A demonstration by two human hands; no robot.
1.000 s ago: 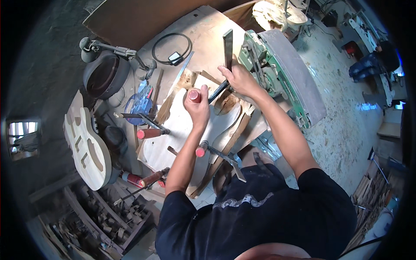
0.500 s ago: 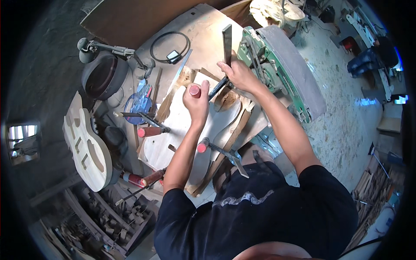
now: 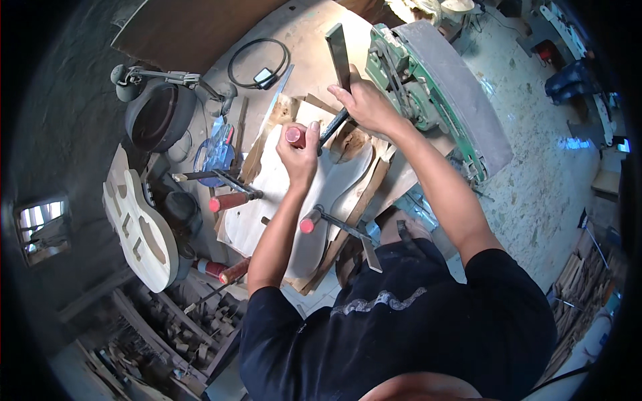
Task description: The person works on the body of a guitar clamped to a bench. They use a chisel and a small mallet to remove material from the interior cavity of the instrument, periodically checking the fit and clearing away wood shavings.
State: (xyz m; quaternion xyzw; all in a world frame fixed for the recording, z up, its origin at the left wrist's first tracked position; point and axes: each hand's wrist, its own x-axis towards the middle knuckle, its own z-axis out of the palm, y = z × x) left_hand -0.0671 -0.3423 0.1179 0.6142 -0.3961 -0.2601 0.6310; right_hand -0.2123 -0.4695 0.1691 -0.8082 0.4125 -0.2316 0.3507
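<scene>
At the cluttered workbench [image 3: 314, 40], you bend over a pale guitar-body blank [image 3: 281, 194] lying flat and clamped, its long axis running from your chest toward the far edge. A bar clamp [image 3: 333, 123] slants across the blank's far end, its dark steel bar rising toward the green machine [image 3: 428, 93]. Your right hand [image 3: 364, 103] is wrapped around that bar, while your left hand [image 3: 299, 155], the nearer one, is closed on the clamp's red handle [image 3: 294, 136], just left of the bar.
</scene>
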